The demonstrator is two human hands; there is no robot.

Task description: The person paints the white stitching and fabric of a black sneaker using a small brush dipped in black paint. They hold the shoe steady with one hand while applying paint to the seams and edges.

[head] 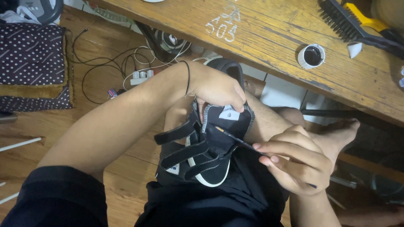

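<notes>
shoe: i see a small black shoe [202, 147] with a white sole edge, resting on my lap, on the dark shorts [219, 201].
straps: two black straps [181, 143] hang loose and open across the shoe.
tongue: the tongue [227, 115] is pulled up. it has pale stitching round its edge and a little white tag.
left hand: my left hand [214, 88] is clamped on the top of the tongue, fingers curled over it.
right hand: my right hand [296, 162] is pinched shut on a thin dark brush [240, 142]. its tip touches the tongue edge.
hands together or apart: near each other, not touching.
how the shoe will feel: i think it is light. the cloth top looks soft and bendy and the sole looks stiffer. it does not look slippery or easy to break.
where to hold: the tongue or the sole rim looks best to me. the straps would flop.
table: a worn wooden table [269, 38] is in front, with a little white pot of dark stuff [312, 56] and a black and yellow bristle brush [353, 23].
floor: wires [113, 63] and a spotted cushion [31, 67] lie on the wood floor.
</notes>
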